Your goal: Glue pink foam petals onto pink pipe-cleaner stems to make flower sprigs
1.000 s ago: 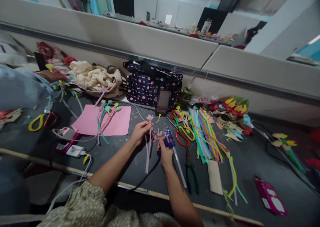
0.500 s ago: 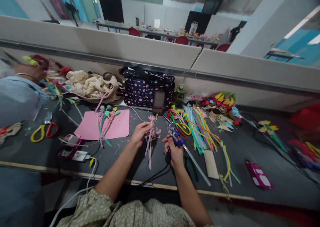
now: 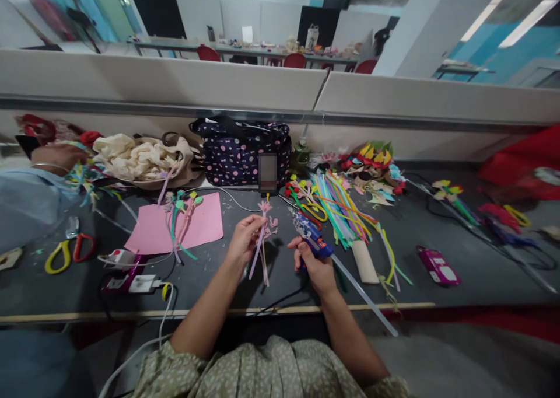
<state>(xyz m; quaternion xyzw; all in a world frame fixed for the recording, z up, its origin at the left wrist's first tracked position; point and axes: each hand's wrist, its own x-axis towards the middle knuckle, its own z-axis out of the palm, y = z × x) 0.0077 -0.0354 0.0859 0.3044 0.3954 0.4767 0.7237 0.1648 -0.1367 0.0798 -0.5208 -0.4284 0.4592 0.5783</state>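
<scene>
Left hand (image 3: pixel 243 238) pinches flower stems (image 3: pixel 261 243), right hand (image 3: pixel 315 266) grips glue gun (image 3: pixel 311 238)

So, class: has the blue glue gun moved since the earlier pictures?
Yes. The right hand has drawn the glue gun rightward, away from the pink flower stem, closer to the pipe cleaners.

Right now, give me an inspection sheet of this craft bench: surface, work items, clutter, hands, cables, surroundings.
Surface: dark table, scattered scraps.
Work items: pink pipe-cleaner flower; blue glue gun with a clear stick out the back.
Clutter: pink paper, spotted bag, pipe cleaners, scissors, cloth bag.
Hands: left hand holds the flower's stems; right hand grips the glue gun.
Cables: black cord under the right hand; white cables by a power strip.
Surroundings: grey partition; another person's sleeve at left.
</scene>
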